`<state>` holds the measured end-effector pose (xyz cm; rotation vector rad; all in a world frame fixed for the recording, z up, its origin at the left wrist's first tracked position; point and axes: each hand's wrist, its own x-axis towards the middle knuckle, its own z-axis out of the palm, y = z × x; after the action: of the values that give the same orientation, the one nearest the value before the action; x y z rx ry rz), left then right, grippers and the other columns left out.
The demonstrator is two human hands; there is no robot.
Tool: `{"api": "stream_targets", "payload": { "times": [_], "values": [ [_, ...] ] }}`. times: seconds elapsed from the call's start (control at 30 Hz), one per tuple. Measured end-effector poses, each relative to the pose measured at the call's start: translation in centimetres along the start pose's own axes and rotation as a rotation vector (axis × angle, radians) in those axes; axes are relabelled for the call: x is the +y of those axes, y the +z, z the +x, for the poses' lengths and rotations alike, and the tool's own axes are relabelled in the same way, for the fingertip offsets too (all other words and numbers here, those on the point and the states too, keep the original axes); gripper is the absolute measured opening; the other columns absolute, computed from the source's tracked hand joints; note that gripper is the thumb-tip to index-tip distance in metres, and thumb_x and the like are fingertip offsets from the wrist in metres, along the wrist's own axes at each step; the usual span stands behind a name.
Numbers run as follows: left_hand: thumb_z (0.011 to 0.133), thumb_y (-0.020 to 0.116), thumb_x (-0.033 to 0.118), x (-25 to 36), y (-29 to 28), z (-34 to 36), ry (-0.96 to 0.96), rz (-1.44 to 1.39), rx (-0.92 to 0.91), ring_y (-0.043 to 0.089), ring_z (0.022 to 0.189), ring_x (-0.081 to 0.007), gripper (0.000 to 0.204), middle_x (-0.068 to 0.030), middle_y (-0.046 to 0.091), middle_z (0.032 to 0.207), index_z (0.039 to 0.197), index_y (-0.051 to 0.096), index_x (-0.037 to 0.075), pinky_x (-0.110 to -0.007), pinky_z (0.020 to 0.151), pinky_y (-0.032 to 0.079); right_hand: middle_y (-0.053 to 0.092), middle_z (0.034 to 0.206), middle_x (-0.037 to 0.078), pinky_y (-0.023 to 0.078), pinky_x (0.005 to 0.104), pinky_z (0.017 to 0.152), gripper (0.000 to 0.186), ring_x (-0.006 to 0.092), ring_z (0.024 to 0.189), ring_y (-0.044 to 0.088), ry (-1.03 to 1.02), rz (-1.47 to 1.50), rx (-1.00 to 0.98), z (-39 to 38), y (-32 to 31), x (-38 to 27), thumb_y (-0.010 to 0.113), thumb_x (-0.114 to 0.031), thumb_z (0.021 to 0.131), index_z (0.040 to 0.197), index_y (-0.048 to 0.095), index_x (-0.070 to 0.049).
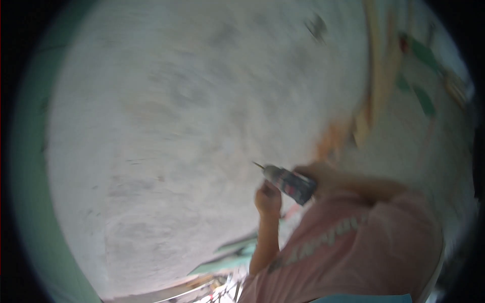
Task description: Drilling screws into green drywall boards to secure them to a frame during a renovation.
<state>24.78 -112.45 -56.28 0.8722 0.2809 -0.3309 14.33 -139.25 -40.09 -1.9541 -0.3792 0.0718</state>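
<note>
A dark grey and black power drill [290, 185] with a thin bit [258, 165] points up and to the left, in front of my pink shirt. My right hand [314, 173] is wrapped round it from the right side, and the drill body hides part of the grip. Just below the drill's front end is my left hand [269, 198], its fingers curled closed. It is close to or touching the drill, and whatever it holds is hidden. Motion blur softens the whole picture.
A wide, whitish, stained surface [177, 126] fills most of the view, with a green band [30, 166] along its left edge. Wooden strips [378, 76] run down the right. A blurred orange thing [332, 139] lies near my right hand; green pieces [424, 101] lie at the far right.
</note>
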Motion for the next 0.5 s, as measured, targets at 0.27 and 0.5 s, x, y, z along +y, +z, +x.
{"api": "stream_targets", "payload": {
  "times": [0.27,0.5],
  "values": [
    [0.102,0.045,0.016,-0.6,4.0,-5.8,-0.206,0.024,0.028,0.057,0.082,-0.0165,0.019,-0.0062,0.062,0.094,0.102,0.057,0.002,-0.030,0.072,0.046,0.070,0.090,0.014,0.051,0.0421,0.079,0.058,0.0336,0.089,0.067,0.213,0.106,-0.095,-3.5,4.6,5.3,0.086,-0.028,0.061,0.110,0.061,-0.009],
    [0.100,0.048,0.011,-1.1,8.0,-6.9,-0.155,0.048,0.104,0.057,0.083,-0.0134,0.010,-0.0043,0.062,0.093,0.102,0.056,0.006,-0.027,0.073,0.046,0.069,0.097,0.013,0.051,0.0418,0.080,0.059,0.0334,0.093,0.067,0.183,0.234,-0.116,-5.2,3.6,8.1,0.086,-0.027,0.063,0.112,0.059,-0.011]
  ]
}}
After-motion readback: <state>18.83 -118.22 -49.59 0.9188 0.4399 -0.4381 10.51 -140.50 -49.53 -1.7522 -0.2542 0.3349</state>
